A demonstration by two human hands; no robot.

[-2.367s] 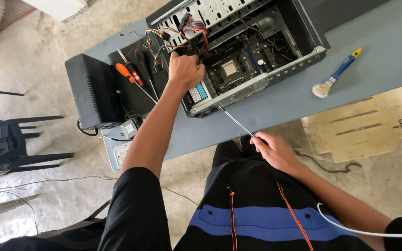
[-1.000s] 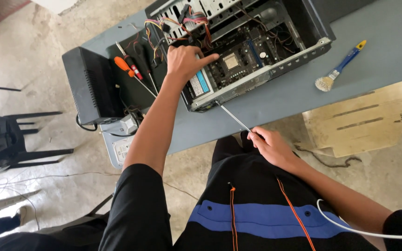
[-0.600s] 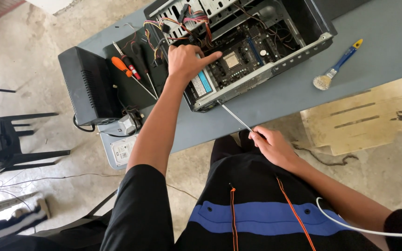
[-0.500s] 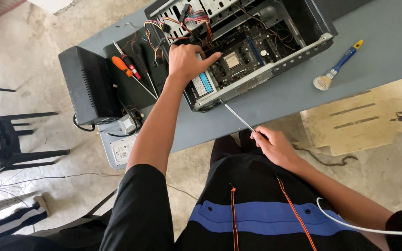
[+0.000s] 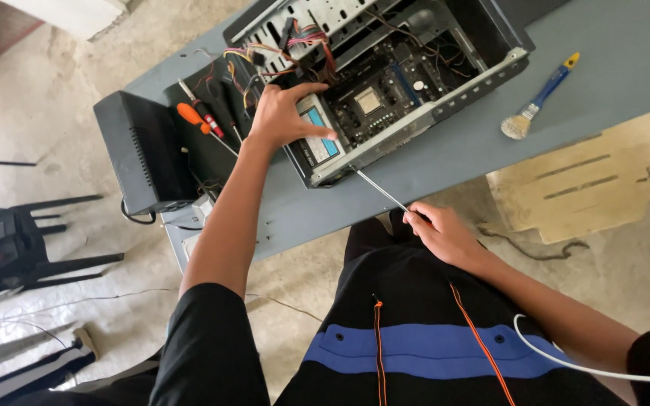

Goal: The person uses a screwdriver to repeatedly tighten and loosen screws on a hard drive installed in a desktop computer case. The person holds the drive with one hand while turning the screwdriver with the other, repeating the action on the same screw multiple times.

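An open computer case [image 5: 483, 71] lies on its side on a grey table [image 5: 445, 158], its circuit board and coloured wires exposed. My left hand [image 5: 283, 116] rests with spread fingers on the power supply unit [image 5: 317, 143] at the case's near-left corner. My right hand [image 5: 441, 233] grips the handle of a long thin screwdriver [image 5: 378, 189]. Its metal shaft reaches up to the case's lower front edge, and the tip touches it close to the power supply.
A black box-shaped unit [image 5: 141, 154] stands at the table's left end. Orange-handled and red-handled screwdrivers [image 5: 193, 119] lie beside the case. A brush with a blue and yellow handle [image 5: 539, 98] lies on the table's right. A black chair [image 5: 9, 240] stands on the floor at left.
My left hand has slid from inside the case onto the power supply at its corner. My right hand keeps the screwdriver aimed at the case's edge. The head view has shifted slightly.
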